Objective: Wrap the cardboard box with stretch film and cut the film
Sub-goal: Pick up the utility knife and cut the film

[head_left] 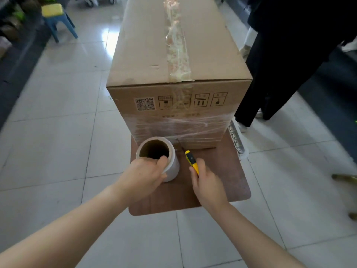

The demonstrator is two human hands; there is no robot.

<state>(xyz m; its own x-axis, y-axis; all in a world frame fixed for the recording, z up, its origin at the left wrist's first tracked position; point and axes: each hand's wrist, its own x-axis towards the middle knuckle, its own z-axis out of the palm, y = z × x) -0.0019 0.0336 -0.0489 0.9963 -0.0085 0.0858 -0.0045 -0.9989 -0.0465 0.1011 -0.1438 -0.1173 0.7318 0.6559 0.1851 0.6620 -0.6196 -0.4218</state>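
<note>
A tall brown cardboard box (173, 55) stands on a dark wooden board (222, 171), with clear stretch film (179, 126) wound around its lower part. My left hand (144, 173) grips the top rim of the stretch film roll (166, 157), which stands upright on the board just before the box, thumb inside the core. A strip of film runs from the roll to the box. My right hand (206, 182) holds a yellow utility knife (191, 159), its blade pointing up at that strip beside the roll.
A person in black clothes (280, 64) stands close to the box's right side. A blue stool with a yellow seat (56, 18) stands at the far left. White tiled floor (58, 151) surrounds the board; a white plastic part (236, 140) lies by the board's right edge.
</note>
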